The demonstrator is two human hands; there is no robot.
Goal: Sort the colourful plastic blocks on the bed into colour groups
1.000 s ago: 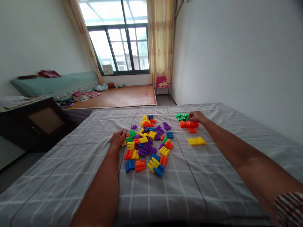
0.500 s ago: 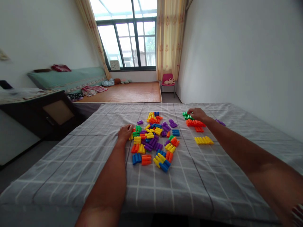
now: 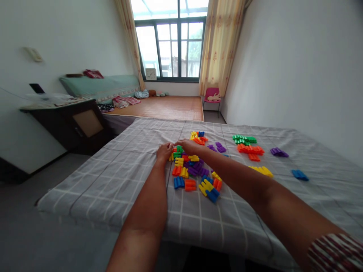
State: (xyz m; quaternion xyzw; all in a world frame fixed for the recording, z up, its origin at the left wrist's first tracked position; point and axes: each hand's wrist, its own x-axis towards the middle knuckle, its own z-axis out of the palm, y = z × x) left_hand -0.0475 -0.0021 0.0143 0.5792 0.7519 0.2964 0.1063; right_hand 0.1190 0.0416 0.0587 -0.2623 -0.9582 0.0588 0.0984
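Note:
Mixed plastic blocks in several colours lie in a loose pile (image 3: 195,169) on the grey checked cloth (image 3: 127,162). At the pile's far left edge is my left hand (image 3: 164,151), its fingers closed beside yellow and green blocks. My right hand (image 3: 185,145) reaches across the pile, its fingertips close to the left ones; what lies between them is too small to make out. Right of the pile, blocks lie grouped by colour: green (image 3: 244,140), orange (image 3: 251,149), yellow (image 3: 262,171), purple (image 3: 279,152) and blue (image 3: 300,175).
Behind the covered surface is a bed with a brown mat (image 3: 172,107). A dark cabinet (image 3: 87,124) stands at the left. Near the window is a pink chair (image 3: 212,95), and a white wall (image 3: 297,68) runs along the right.
My right hand has moved left from the green blocks to beside my left hand. The view has turned left, bringing the purple and blue groups at the right into clearer sight.

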